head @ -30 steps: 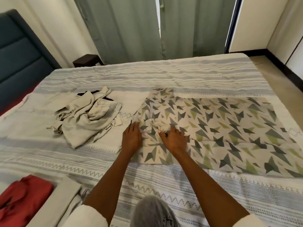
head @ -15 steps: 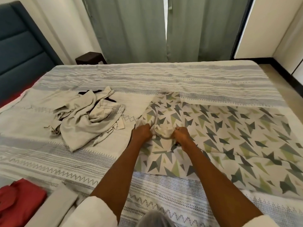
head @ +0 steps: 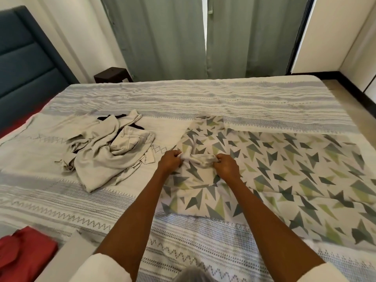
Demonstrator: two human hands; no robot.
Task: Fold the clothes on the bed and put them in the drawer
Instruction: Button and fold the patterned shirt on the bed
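- The patterned cloth (head: 274, 169), thin white fabric printed with grey and green shard-like triangles, is spread across the right side of the bed (head: 183, 98).
- Left hand (head: 168, 161) and right hand (head: 225, 167) each pinch a bunched ridge of it, fingers curled tight.
- Crumpled beige clothes (head: 105, 153) sit in a soft heap to the left.
- Bedspread (head: 81, 210) is woven, striped, with zigzags.
- Red fabric (head: 24, 255) lies at the near-left corner.

Soft, even daylight w/ bright strip at gap in curtains (head: 205, 37); weak shadows; wide-angle bending at edges; patterned cloth (head: 305, 180) blurred at lower right
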